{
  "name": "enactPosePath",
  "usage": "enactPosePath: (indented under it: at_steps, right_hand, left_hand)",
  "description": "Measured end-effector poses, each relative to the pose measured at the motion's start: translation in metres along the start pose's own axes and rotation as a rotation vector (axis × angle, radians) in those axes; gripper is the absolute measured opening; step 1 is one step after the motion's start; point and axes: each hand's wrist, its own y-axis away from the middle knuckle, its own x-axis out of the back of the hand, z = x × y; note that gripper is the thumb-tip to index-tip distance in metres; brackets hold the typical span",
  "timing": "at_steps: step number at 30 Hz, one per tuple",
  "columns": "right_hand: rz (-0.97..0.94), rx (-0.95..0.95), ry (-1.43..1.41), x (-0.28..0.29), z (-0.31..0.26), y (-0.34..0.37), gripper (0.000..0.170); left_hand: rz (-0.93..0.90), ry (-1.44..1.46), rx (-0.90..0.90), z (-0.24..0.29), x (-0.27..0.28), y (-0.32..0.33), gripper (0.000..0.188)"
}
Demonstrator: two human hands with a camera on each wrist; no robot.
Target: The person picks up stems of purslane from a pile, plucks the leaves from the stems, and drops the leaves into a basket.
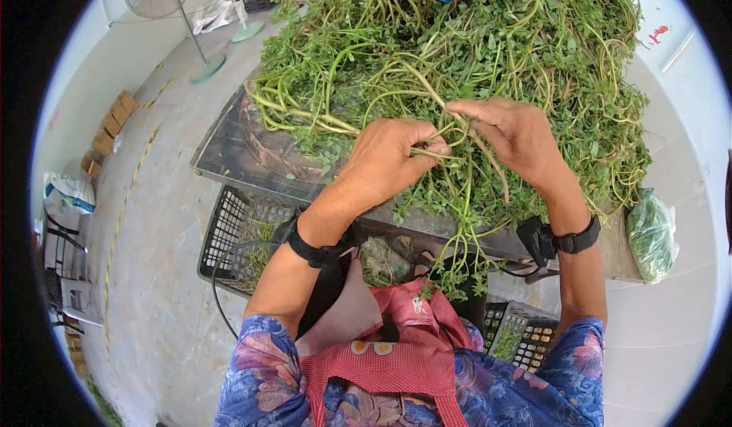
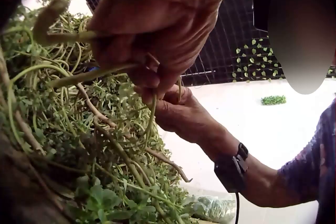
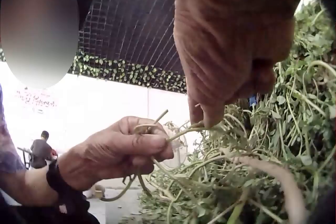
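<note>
A large heap of green leafy stems [image 1: 549, 61] covers most of the dark table [image 1: 221, 149]. Over its near edge, the left hand [image 1: 389, 156] has its fingers curled round several green stems, whose cut-looking ends stick out past the thumb in the right wrist view. Close beside it, the right hand [image 1: 515, 133] pinches a stem between thumb and fingertips, as the right hand [image 3: 231, 50] also shows in its own wrist view. A leafy sprig [image 1: 461, 263] hangs from between the hands past the table edge. In the left wrist view the left hand [image 2: 157, 24] partly hides the right.
Black crates [image 1: 229, 225] with stems inside stand below the table on both sides. A plastic bag of greens [image 1: 652, 236] lies at the table's right end. Fans [image 1: 207, 69] and small boxes [image 1: 110, 126] stand on the floor to the left. Another person [image 3: 41, 150] sits in the background.
</note>
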Motion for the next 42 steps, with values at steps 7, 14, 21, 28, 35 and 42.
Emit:
enactPosePath:
  at_steps: [7,14,21,28,35,42]
  right_hand:
    - [-0.123,-0.078,0.191,0.006,-0.007,0.004,0.011]
    - [0.280,-0.306,0.387,-0.017,0.011,0.002,0.008]
    - [0.495,-0.753,-1.239,0.021,0.014,0.007,0.017]
    - [0.221,-0.413,-0.705,-0.001,0.008,0.010,0.020]
    - [0.066,-0.164,0.033,-0.009,0.010,0.001,0.018]
    - [0.336,-0.319,0.036,-0.020,-0.005,-0.006,0.012]
  left_hand:
    - [0.039,-0.019,-0.001,-0.006,-0.004,0.000,0.014]
    - [0.039,0.044,0.092,-0.011,-0.005,-0.002,0.018]
    - [0.066,0.321,0.090,-0.009,0.002,-0.003,0.018]
    - [0.002,0.297,0.093,-0.016,0.001,-0.002,0.016]
    - [-0.031,0.370,0.121,-0.013,0.001,-0.002,0.014]
    - [-0.004,0.397,0.064,-0.009,-0.003,-0.005,0.012]
